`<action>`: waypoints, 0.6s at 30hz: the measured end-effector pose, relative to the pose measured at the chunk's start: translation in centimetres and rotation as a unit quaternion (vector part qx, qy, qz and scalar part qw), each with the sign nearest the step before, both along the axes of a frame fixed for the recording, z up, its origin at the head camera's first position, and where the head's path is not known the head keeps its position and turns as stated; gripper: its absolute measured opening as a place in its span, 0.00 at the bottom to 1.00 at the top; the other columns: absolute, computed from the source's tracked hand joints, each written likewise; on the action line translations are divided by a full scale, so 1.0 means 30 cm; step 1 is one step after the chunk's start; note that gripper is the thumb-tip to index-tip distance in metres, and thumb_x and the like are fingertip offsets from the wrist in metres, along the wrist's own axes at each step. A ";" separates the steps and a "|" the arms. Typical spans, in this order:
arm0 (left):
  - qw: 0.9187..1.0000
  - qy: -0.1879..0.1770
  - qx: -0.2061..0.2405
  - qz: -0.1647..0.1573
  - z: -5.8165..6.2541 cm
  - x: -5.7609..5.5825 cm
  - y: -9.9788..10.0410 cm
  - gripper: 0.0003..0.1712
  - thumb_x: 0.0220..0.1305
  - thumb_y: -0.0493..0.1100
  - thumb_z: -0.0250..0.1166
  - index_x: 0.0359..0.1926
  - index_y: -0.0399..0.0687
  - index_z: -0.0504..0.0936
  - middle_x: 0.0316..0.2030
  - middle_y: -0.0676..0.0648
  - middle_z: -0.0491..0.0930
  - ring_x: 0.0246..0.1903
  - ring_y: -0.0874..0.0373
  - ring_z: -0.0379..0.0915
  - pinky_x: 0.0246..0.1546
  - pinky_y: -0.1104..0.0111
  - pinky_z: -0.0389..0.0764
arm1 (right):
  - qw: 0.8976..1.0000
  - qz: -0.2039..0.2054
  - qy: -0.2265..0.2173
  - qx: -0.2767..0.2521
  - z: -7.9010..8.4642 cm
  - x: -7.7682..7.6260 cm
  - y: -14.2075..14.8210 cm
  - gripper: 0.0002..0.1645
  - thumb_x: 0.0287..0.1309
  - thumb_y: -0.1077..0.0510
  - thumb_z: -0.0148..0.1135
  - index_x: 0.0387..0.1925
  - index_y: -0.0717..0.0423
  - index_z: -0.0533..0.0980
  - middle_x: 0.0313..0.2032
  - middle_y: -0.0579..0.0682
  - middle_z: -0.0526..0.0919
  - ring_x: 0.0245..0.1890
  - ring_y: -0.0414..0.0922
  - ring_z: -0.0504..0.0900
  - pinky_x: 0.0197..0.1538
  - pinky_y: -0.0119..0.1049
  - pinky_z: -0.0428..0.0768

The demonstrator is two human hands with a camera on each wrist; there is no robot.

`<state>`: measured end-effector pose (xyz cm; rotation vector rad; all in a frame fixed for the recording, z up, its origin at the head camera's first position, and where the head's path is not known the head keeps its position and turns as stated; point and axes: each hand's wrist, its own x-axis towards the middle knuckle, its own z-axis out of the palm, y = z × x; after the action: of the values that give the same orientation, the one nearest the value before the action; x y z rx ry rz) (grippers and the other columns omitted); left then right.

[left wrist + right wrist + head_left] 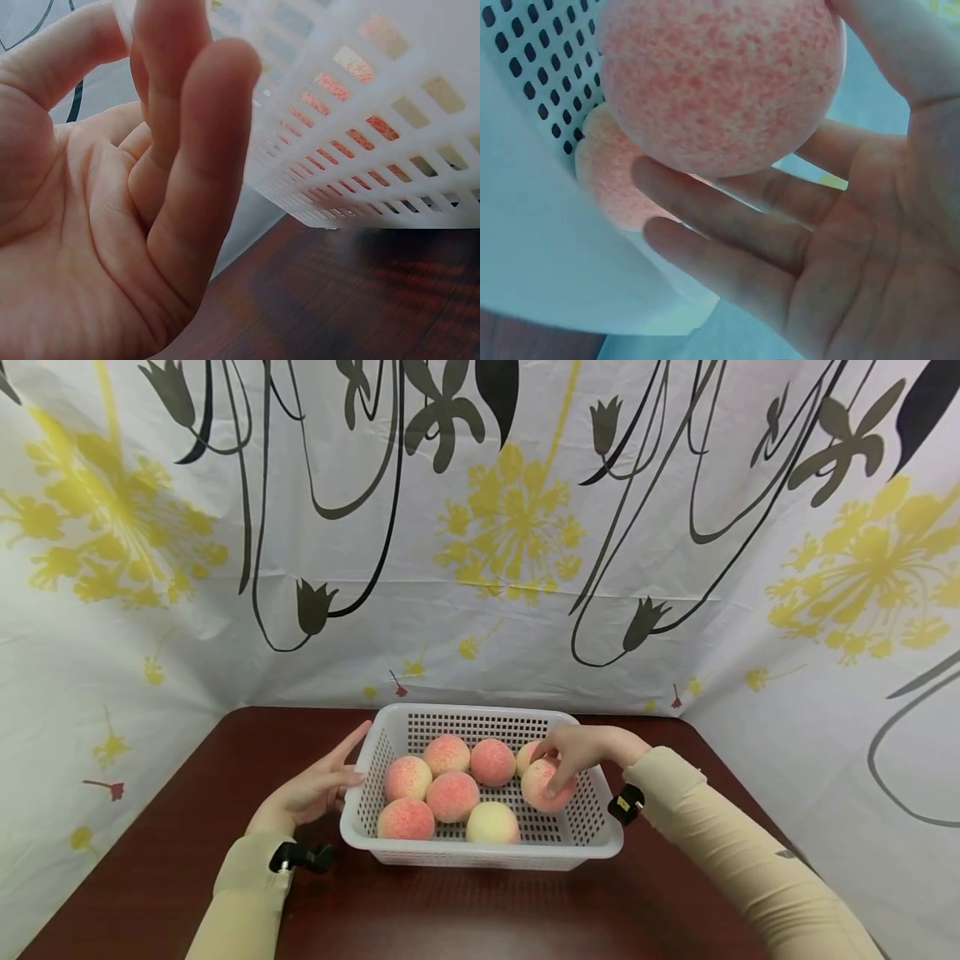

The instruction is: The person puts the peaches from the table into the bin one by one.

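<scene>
A white slotted plastic basket (pixel 480 857) holds several pink and yellow peaches (pixel 452 796). My right hand (pixel 580 748) reaches in over its right side and grips a peach (pixel 547 786) with thumb and fingers. In the right wrist view that peach (pixel 720 82) fills the top middle, while two lower fingers stretch out beneath it. Another peach (pixel 615 169) lies behind, near the slotted wall. At the basket's left side my left hand (pixel 318 787) touches the rim with its thumb, fingers mostly straight. The left wrist view shows its fingers (pixel 206 172) beside the outer wall (pixel 360 135).
The basket stands on a dark red-brown table (pixel 450 914). A white patterned curtain (pixel 480 635) hangs behind the table and along both sides. Pale sleeves cover both arms, with a small black device (pixel 626 804) on the right wrist and another (pixel 302 857) on the left.
</scene>
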<state>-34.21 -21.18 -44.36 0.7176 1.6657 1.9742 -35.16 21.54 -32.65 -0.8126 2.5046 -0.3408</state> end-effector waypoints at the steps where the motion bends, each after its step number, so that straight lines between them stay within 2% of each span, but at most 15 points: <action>1: 1.000 0.000 -0.001 0.001 0.000 -0.001 0.001 0.49 0.71 0.33 0.51 0.76 0.72 0.32 0.66 0.24 0.58 0.43 0.40 0.81 0.36 0.48 0.81 | 1.000 -0.001 0.000 0.003 -0.004 0.000 0.000 0.35 0.45 0.49 0.76 0.56 0.56 0.78 0.44 0.44 0.78 0.40 0.40 0.73 0.46 0.38 0.75; 7: 1.000 -0.002 -0.005 0.005 0.002 -0.001 0.002 0.49 0.71 0.33 0.51 0.76 0.73 0.33 0.66 0.25 0.57 0.44 0.40 0.80 0.36 0.47 0.81 | 1.000 -0.001 -0.001 0.015 -0.019 0.005 -0.007 0.37 0.43 0.50 0.77 0.57 0.55 0.77 0.51 0.47 0.76 0.46 0.41 0.73 0.49 0.40 0.76; 13: 1.000 -0.006 -0.005 0.006 0.002 0.002 0.001 0.49 0.71 0.33 0.51 0.76 0.72 0.33 0.66 0.26 0.59 0.43 0.40 0.81 0.35 0.49 0.82 | 0.999 -0.004 -0.004 0.033 -0.019 0.014 -0.020 0.36 0.40 0.54 0.78 0.55 0.51 0.77 0.48 0.46 0.74 0.44 0.43 0.71 0.48 0.41 0.74; 18: 1.000 -0.011 -0.010 0.011 0.003 0.002 0.003 0.48 0.71 0.34 0.52 0.76 0.72 0.34 0.66 0.27 0.60 0.43 0.40 0.81 0.36 0.48 0.81 | 0.998 -0.005 -0.037 0.044 -0.018 0.024 -0.033 0.45 0.36 0.58 0.77 0.62 0.54 0.73 0.56 0.48 0.73 0.53 0.44 0.70 0.55 0.42 0.72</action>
<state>-34.14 -21.08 -44.28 0.6707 1.6863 1.9703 -34.45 20.56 -33.21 -0.7396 2.4379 -0.2583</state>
